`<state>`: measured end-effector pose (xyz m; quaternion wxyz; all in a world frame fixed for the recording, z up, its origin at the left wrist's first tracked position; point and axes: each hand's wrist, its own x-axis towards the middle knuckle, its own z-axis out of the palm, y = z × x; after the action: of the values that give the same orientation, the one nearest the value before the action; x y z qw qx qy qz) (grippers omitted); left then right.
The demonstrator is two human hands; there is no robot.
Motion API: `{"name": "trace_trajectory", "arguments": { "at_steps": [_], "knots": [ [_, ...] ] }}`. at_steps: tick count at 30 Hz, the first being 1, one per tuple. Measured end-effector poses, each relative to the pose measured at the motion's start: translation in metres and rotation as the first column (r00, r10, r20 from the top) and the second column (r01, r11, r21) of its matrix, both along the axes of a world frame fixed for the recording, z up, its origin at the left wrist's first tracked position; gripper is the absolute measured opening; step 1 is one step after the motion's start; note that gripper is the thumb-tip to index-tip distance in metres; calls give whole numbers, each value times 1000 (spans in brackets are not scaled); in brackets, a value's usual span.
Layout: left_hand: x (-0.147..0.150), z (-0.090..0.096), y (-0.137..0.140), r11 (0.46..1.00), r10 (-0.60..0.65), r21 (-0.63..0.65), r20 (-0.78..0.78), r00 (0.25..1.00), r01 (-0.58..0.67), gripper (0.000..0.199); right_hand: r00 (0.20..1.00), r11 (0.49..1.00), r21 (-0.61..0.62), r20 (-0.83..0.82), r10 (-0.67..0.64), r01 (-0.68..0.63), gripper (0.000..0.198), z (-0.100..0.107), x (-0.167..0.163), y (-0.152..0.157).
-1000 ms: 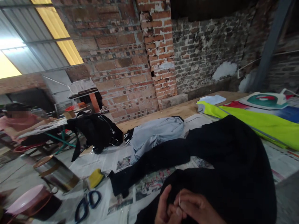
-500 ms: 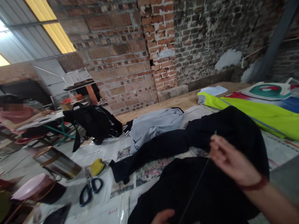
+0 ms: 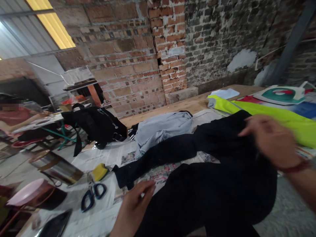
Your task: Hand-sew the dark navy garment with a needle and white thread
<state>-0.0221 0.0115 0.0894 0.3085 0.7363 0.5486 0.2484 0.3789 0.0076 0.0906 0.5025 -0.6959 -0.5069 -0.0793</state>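
Note:
A large black garment [image 3: 212, 197] spreads over the table in front of me, with a narrow dark sleeve-like part [image 3: 163, 158] stretching left. My left hand [image 3: 133, 205] is at the garment's left edge, thumb and fingertips pressed together; whatever they pinch is too small to make out. Over the garment's right side is my right hand [image 3: 274, 141], a red band at its wrist. Motion smears its bent fingers, so I cannot see whether they hold anything. Dark-handled scissors [image 3: 93, 194] and a yellow sponge-like piece [image 3: 100, 171] lie left of my left hand.
Newspaper covers the table [image 3: 138, 123]. Behind the garment lie a grey cloth [image 3: 165, 128] and a black bag [image 3: 96, 125]. A steel flask [image 3: 58, 168], pink-lidded container [image 3: 29, 194] and phone-like black slab [image 3: 55, 225] stand left. An iron [image 3: 281, 94] and neon-yellow cloth [image 3: 266, 118] are right. Another person [image 3: 14, 118] sits far left.
My right hand has moved right and slightly up; the thread that hung from it no longer shows. My left hand has risen into view and moved left to the garment's edge.

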Motion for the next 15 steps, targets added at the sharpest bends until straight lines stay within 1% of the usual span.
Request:
{"name": "trace_trajectory", "arguments": {
  "at_steps": [1, 2, 3, 4, 5, 6, 8, 9, 11, 12, 13, 15],
  "knots": [
    [18, -2, 15, 998, -49, 36, -27, 998, 50, 27, 992, 991, -43, -28, 126, -127, 33, -14, -26, 7],
    [36, -8, 32, 994, -89, 51, -56, 994, 92, 27, 956, 952, -108, -101, 277, -287, 31, -29, -51, 15],
    [54, -17, 48, 990, -121, 59, -104, 987, 128, 28, 901, 894, -157, -187, 391, -420, 30, -44, -73, 24],
    [70, -28, 62, 984, -158, 48, -177, 971, 169, 28, 854, 845, -176, -247, 458, -505, 29, -59, -92, 32],
    [84, -40, 75, 980, -183, 26, -263, 947, 197, 27, 833, 828, -177, -280, 477, -533, 28, -72, -106, 39],
    [95, -50, 85, 978, -198, 2, -295, 935, 208, 23, 831, 824, -181, -283, 479, -536, 28, -83, -117, 45],
    [110, -67, 97, 972, -231, -25, -315, 921, 235, 15, 837, 821, -198, -250, 486, -536, 28, -99, -127, 52],
    [114, -72, 98, 968, -247, -36, -310, 918, 248, 13, 835, 813, -208, -236, 497, -544, 28, -104, -128, 54],
    [116, -75, 97, 963, -268, -50, -298, 916, 265, 11, 815, 790, -218, -250, 522, -573, 28, -108, -126, 55],
    [115, -74, 96, 963, -271, -65, -277, 922, 263, 10, 804, 781, -220, -285, 522, -585, 27, -107, -125, 55],
    [114, -71, 95, 964, -265, -93, -223, 938, 250, 11, 794, 778, -220, -337, 506, -589, 26, -106, -124, 56],
    [111, -60, 93, 960, -219, -181, -13, 976, 213, 17, 771, 789, -207, -456, 445, -578, 24, -98, -122, 59]
  ]
}}
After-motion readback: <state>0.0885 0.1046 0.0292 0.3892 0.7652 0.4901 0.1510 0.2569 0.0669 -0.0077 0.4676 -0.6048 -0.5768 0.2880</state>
